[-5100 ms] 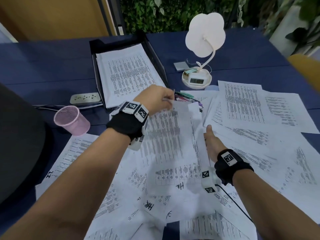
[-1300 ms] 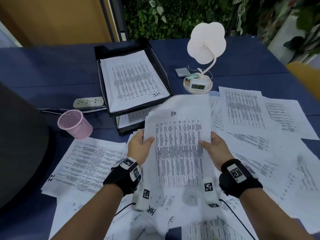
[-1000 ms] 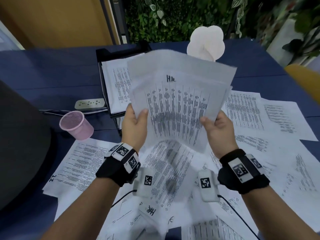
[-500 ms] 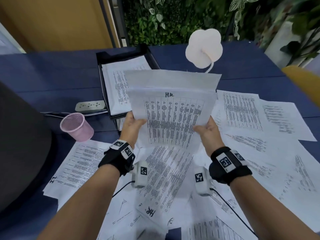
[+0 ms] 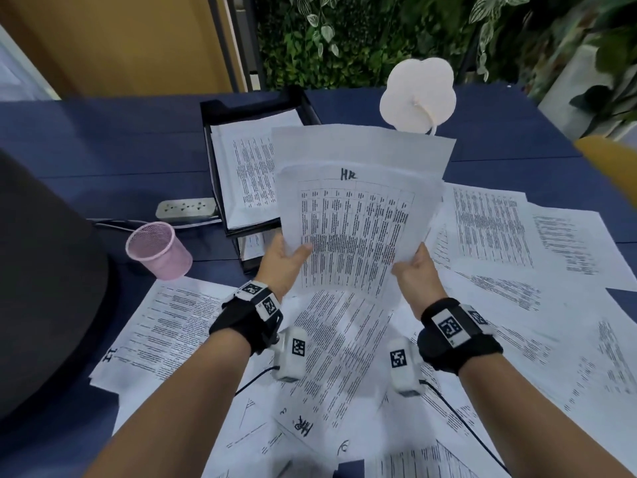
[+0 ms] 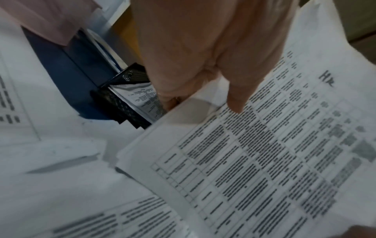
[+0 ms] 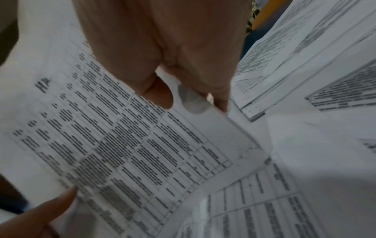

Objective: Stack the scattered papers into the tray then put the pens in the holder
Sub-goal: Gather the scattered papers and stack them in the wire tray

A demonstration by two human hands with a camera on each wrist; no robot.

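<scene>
1. You've lifted that bundle of sheets (image 5: 355, 215) off the desk mess. It's now raised in front of the black tray (image 5: 220, 108), so the drop-in looks next.
2. Your left hand (image 5: 282, 260) and right hand (image 5: 415, 276) each pinch a lower corner, thumbs on top.
3. The front page is a printed table marked "HR". The edges sit uneven, so square them first.

Counter (image 5: 103, 143): dark blue top. Loose printed sheets (image 5: 489, 232) lie spread over the near half, from 3 through 6 to 8 o'clock, overlapping. Black paper tray (image 5: 256, 106), stacked tiers, sheets inside, at 11 to 12 o'clock. Pink mesh cup (image 5: 160, 251) at 9 o'clock, tilted. Grey power strip (image 5: 184, 209) just beyond it, beside the tray. White flower-shaped lamp (image 5: 418, 96) at 1 o'clock, base hidden.
</scene>
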